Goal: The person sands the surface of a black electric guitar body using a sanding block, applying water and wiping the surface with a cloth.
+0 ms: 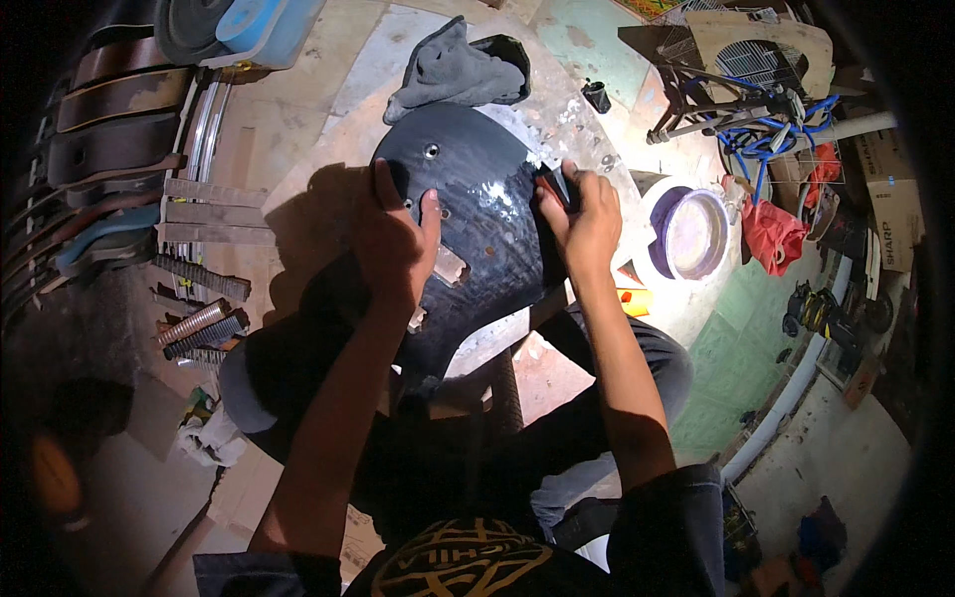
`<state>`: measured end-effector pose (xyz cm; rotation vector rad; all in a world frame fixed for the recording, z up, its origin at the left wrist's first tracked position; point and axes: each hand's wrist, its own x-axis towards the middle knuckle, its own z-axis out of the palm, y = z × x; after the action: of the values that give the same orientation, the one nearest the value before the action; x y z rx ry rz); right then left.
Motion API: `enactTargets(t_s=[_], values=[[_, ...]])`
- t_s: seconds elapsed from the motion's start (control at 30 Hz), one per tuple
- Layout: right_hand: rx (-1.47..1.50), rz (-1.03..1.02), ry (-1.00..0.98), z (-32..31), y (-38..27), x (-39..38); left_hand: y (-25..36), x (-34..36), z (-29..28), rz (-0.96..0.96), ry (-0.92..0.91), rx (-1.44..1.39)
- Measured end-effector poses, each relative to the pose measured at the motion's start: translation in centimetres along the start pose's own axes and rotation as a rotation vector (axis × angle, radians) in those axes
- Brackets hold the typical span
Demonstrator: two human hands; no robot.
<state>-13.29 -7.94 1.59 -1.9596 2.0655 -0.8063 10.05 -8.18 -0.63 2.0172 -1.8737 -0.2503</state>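
With the left hand clasping the left side of the guitar body, just near of the grey cloth, the right hand, gripping a black block at the right rim, should probably rub lightly along the curve.

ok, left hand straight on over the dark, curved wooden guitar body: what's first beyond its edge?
Left hand would likely meet the crumpled grey cloth past the guitar body; depth unclear.
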Motion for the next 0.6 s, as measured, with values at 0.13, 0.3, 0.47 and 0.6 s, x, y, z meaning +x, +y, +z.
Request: enactTargets(t_s=[0.13,0.3,0.47,0.6], values=[[0.028,0.078,0.129,0.9,-1.8,-8.2,-0.1,0.2,-0.4,-0.066,-0.077,0.025],[-0.056,0.129,0.111,1.1,-2.1,-4.5,-0.3,-0.2,-0.3,0.057,0.041,0.061],[-0.007,0.118,0.089,0.9,-4.6,-10.2,0.0,0.3,-0.6,-0.039,-0.038,0.078],[-0.090,0.105,0.072,1.4,-3.8,-4.3,-0.1,0.1,-0.2,-0.109,-0.094,0.006]])
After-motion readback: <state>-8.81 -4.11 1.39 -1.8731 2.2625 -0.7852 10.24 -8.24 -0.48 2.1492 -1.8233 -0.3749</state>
